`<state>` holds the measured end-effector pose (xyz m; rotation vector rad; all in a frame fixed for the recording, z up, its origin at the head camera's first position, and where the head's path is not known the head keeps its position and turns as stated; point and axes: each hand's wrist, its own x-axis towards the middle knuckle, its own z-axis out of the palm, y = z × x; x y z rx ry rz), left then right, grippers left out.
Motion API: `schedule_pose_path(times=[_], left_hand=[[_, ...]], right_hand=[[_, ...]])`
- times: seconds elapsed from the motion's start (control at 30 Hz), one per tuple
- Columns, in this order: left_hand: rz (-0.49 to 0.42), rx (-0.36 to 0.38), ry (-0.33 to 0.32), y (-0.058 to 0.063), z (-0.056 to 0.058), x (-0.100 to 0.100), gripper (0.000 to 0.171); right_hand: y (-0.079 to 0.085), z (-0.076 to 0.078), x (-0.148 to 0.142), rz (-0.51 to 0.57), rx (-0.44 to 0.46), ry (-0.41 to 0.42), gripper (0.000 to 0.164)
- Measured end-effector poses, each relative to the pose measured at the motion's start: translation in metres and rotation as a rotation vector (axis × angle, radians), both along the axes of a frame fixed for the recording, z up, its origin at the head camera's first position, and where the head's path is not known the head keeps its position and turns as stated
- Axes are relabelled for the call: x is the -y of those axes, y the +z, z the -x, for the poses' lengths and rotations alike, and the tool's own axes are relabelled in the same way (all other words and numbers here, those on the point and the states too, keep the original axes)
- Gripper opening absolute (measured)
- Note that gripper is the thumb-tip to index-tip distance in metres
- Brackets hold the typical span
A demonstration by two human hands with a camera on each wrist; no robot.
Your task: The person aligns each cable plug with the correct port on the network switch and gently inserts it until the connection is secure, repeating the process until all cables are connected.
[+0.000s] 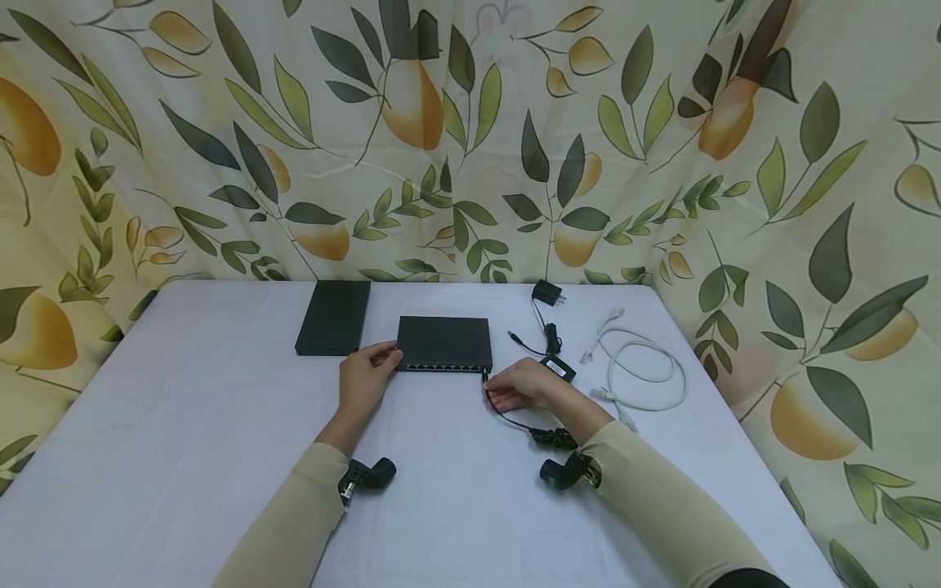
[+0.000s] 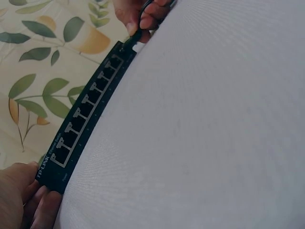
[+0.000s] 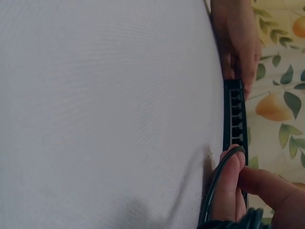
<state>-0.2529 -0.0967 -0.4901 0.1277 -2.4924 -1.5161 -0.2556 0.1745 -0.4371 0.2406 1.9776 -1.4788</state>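
Note:
A black TP-Link Ethernet switch lies flat on the table, its row of ports facing me. My left hand grips its left end, thumb over the top edge and fingers at the side in the left wrist view. At the switch's right end, my right hand pinches the plug of a black power cable between thumb and fingers. The plug's tip meets the right end of the port side; how deep it sits cannot be seen. The cable's bundled part lies under my right wrist.
A flat black box lies left of the switch. On the right are a black power adapter, another black adapter with a label, and a coiled white network cable. A patterned curtain hangs behind the white table.

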Motion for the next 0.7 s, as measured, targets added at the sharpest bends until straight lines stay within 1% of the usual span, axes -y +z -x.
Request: schedule_pose_path(times=[0.13, 0.43, 0.57, 0.7], left_hand=[[0.005, -0.007, -0.002, -0.0003, 0.0, 0.0004, 0.028], [0.012, -0.012, 0.0, -0.0004, -0.0001, 0.0008, 0.027], [0.015, -0.014, 0.0, 0.0, -0.0002, 0.0, 0.027], [0.012, -0.005, -0.009, 0.0009, -0.0001, 0.0002, 0.028]], right_hand=[[-0.0004, -0.0003, 0.0, 0.01, 0.002, -0.007, 0.011], [-0.0025, 0.0035, 0.0002, -0.016, 0.008, -0.011, 0.011], [-0.0025, 0.0016, -0.0002, -0.015, -0.043, -0.017, 0.015], [-0.0032, -0.0029, 0.0015, -0.035, -0.123, -0.029, 0.019]])
